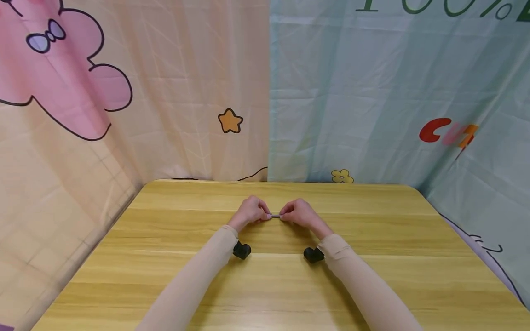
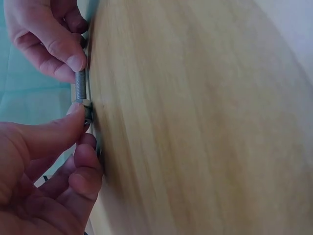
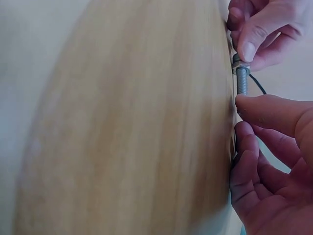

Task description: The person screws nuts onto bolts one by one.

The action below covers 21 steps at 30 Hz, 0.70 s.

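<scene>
A short grey metal bolt [image 2: 81, 85] with a threaded shank lies level between both hands, low over the wooden table. My left hand [image 1: 253, 209] pinches its wider, nut-like end [image 2: 87, 105] between thumb and forefinger. The threaded end is pinched by the thumb and forefinger of my right hand [image 1: 299, 213], whose fingertips cover the tip. A stretch of bare thread [image 3: 242, 82] shows between the two hands. The other fingers of both hands are curled beneath, close to the tabletop.
The wood-grain table [image 1: 273, 285] spreads around the hands. Printed curtains [image 1: 186, 92] hang behind it and along both sides. A black wrist device [image 1: 242, 250] sits at the left cuff, another black device [image 1: 313, 254] at the right cuff.
</scene>
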{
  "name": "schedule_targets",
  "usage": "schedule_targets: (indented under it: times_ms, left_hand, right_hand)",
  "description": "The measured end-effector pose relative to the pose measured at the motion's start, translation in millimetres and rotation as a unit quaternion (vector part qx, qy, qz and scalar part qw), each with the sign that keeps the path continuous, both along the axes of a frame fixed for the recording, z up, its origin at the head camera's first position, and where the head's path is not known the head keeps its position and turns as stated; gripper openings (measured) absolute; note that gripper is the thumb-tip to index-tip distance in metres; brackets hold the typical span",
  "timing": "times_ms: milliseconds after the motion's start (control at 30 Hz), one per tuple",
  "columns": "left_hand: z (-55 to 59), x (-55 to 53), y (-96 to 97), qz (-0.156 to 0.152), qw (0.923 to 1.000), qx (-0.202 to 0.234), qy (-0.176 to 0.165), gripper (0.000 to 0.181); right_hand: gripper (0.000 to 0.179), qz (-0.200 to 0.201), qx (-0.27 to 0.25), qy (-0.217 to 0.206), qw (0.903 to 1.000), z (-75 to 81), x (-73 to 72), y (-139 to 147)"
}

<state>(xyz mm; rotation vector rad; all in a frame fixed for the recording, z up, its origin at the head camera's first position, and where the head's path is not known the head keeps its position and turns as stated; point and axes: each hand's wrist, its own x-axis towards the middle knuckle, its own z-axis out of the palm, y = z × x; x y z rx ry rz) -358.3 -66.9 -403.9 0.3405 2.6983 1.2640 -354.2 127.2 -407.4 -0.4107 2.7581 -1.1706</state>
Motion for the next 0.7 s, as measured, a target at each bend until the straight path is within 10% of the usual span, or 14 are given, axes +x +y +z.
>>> schedule_targets:
  times_ms: [700]
  left_hand:
    - [-2.6,4.5,-9.7,-0.015,0.9988,0.026,-0.039,0.008]
  right_hand:
    - [0.009,-0.007,0.008,0.000,0.9999,-0.6,2.4,-4.4]
